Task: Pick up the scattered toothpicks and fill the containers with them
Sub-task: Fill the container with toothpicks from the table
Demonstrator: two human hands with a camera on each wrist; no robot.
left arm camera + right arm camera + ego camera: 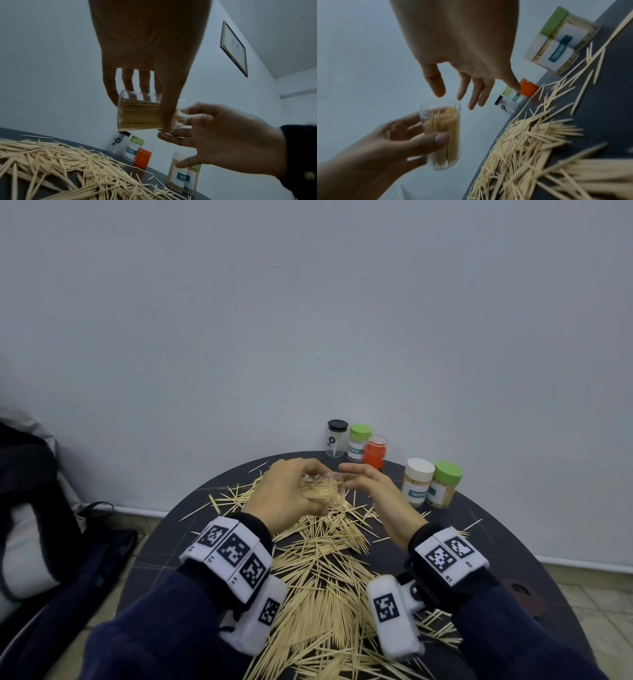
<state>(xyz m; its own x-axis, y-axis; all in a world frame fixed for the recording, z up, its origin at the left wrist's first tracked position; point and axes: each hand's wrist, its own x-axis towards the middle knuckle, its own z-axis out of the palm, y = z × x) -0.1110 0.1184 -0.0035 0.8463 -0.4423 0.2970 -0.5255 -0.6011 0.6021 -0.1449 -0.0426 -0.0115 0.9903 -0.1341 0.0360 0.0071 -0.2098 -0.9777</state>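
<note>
My left hand (291, 491) grips a clear plastic container (323, 489) packed with toothpicks, tipped on its side above the table, mouth toward the right. The same container (137, 116) shows under my left fingers in the left wrist view, and again as the container (441, 136) in the right wrist view. My right hand (373, 487) hovers just right of the container's mouth, fingers straight and spread, holding nothing. A big heap of loose toothpicks (325, 573) covers the dark round table (496, 546) below both hands.
At the table's far edge stand a black-lidded clear jar (336, 438), a green-lidded jar (359, 442) and an orange jar (375, 451). To the right are a white-lidded jar (417, 481) and a green-lidded jar (444, 483), both full. A wall rises right behind them.
</note>
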